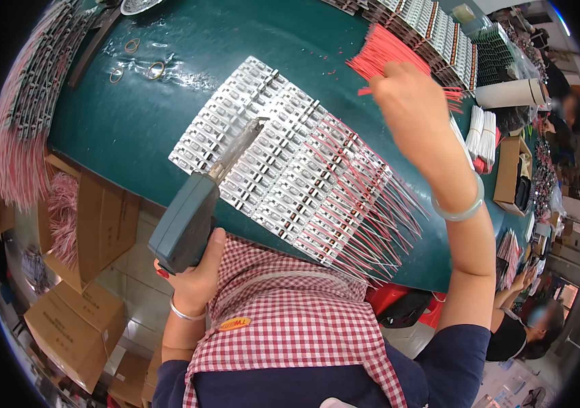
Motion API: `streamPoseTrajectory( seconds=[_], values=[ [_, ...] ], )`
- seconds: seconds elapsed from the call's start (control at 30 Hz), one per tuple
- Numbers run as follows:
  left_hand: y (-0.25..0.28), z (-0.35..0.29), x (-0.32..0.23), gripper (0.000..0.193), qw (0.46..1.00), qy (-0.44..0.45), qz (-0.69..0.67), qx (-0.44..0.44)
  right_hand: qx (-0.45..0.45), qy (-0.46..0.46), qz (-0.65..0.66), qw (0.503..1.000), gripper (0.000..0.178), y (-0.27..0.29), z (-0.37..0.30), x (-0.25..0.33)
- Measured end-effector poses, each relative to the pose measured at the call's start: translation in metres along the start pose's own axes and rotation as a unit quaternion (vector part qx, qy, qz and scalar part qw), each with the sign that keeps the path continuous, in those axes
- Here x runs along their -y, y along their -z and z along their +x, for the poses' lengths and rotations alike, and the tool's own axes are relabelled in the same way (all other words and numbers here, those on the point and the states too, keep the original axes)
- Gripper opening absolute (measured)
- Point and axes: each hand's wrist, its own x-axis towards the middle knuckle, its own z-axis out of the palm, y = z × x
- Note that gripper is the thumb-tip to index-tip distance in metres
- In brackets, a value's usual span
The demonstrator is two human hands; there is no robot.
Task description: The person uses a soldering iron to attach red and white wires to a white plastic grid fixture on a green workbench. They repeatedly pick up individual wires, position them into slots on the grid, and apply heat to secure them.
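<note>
My left hand is wrapped round a grey-green gun-shaped hand tool. Its long metal nose reaches over a block of silvery metal parts laid side by side in strips on the table. Red and white wires run from the block's right part and hang off its right side. At the upper right, my right hand has its fingers closed at a bundle of red wires. Red ends poke out beside the fingertips, and the fingers hide how many wires they grip.
Green table with several rubber bands. Wired strips hang at the far left; more metal strips are stacked at the back right. White wire bundles lie near a roll. Cardboard boxes stand lower left; a co-worker sits right.
</note>
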Motion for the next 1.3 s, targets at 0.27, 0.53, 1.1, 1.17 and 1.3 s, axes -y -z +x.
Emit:
streamPoseTrajectory(
  seconds=[0.27, 0.53, 1.1, 1.17, 1.3],
  values=[
    [-0.005, -0.007, 0.008, 0.034, 0.998, -0.05, -0.025, 0.005, 0.059, 0.003, 0.017, 0.998, 0.012, -0.029, 0.011, 0.026],
    [-0.008, -0.003, -0.01, 0.038, 0.985, 0.068, -0.152, 0.034, -0.198, -0.051, 0.338, 0.919, 0.022, -0.02, -0.05, 0.083],
    [-0.011, 0.001, -0.006, 0.021, 0.985, -0.104, 0.095, 0.099, -0.213, -0.097, 0.375, 0.897, 0.035, -0.041, -0.069, 0.129],
    [-0.011, 0.001, -0.007, 0.021, 0.984, -0.103, 0.1, 0.104, -0.207, -0.097, 0.376, 0.898, 0.035, -0.039, -0.068, 0.128],
    [-0.013, 0.002, -0.009, 0.02, 0.984, -0.099, 0.099, 0.112, -0.203, -0.099, 0.372, 0.9, 0.034, -0.038, -0.068, 0.129]
  ],
)
